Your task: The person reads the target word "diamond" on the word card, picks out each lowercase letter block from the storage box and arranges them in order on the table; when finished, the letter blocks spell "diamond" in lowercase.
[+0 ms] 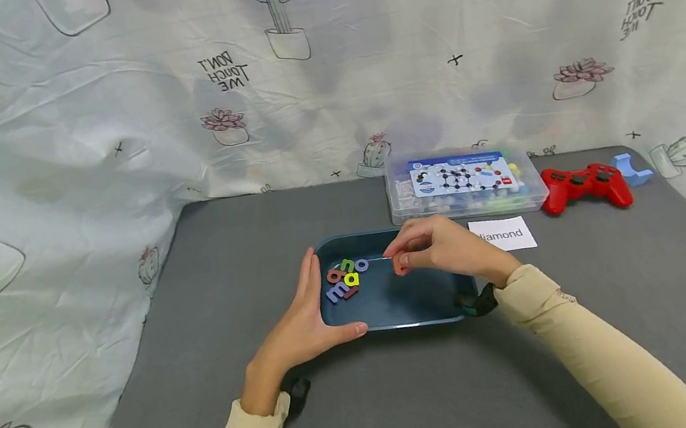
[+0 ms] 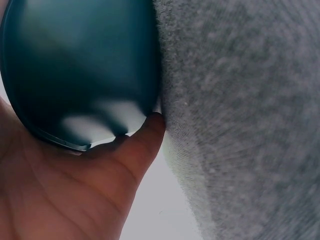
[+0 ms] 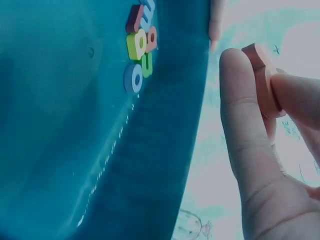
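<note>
My left hand holds the near left corner of a dark teal tray, fingers along its left side and thumb at the front rim. The left wrist view shows that thumb against the tray's outer wall. My right hand pinches a small orange letter piece between thumb and fingers over the tray. In the right wrist view the letter piece is partly covered by the fingertips, so which letter it is cannot be read. Several colored letters, among them a yellow "a" and a blue "o", lie grouped at the tray's left.
A clear plastic box of small parts with a printed label stands behind the tray. A white card reading "diamond", partly covered by my right hand, lies at the right. Beyond are a red game controller and a light blue piece.
</note>
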`<state>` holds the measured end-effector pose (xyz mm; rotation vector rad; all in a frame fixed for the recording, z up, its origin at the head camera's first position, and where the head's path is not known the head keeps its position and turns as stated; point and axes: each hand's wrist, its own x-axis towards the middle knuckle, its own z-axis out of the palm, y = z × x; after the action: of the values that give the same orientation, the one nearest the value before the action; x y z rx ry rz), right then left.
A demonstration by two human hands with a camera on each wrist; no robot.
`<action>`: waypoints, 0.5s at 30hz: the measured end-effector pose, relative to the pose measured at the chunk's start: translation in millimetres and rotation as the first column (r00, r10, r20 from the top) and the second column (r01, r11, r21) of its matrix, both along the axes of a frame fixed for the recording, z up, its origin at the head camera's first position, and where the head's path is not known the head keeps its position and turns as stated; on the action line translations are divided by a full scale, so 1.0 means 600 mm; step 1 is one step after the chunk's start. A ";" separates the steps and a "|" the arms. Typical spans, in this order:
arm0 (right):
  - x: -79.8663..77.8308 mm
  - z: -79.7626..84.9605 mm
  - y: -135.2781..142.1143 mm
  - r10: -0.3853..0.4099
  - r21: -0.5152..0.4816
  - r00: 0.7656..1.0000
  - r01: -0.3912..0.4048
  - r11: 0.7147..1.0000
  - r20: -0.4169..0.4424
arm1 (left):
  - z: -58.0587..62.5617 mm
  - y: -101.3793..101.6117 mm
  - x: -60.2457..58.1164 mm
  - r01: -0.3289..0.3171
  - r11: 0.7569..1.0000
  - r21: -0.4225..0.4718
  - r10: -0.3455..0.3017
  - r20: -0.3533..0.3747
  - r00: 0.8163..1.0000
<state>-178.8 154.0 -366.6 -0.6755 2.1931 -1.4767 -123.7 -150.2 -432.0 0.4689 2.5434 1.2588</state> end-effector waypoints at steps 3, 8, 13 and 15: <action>0.002 0.001 0.012 -0.041 -0.029 0.998 0.042 0.999 0.039 | 0.001 -0.001 -0.001 -0.005 1.000 0.002 0.005 0.000 1.000; 0.006 0.001 0.031 -0.066 -0.075 0.997 0.068 0.995 0.033 | 0.000 -0.003 -0.001 -0.001 1.000 0.005 0.001 -0.003 1.000; 0.014 0.004 0.054 -0.127 -0.075 0.991 0.129 0.989 0.035 | -0.001 -0.003 0.000 0.007 1.000 0.008 -0.007 -0.001 1.000; 0.019 0.005 0.063 -0.162 -0.074 0.985 0.166 0.983 0.059 | -0.001 -0.002 0.000 0.008 1.000 0.010 -0.008 -0.003 1.000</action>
<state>-167.6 192.0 -363.5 -0.4846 2.2049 -1.6507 -123.7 -151.2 -432.9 0.4832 2.5354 1.2698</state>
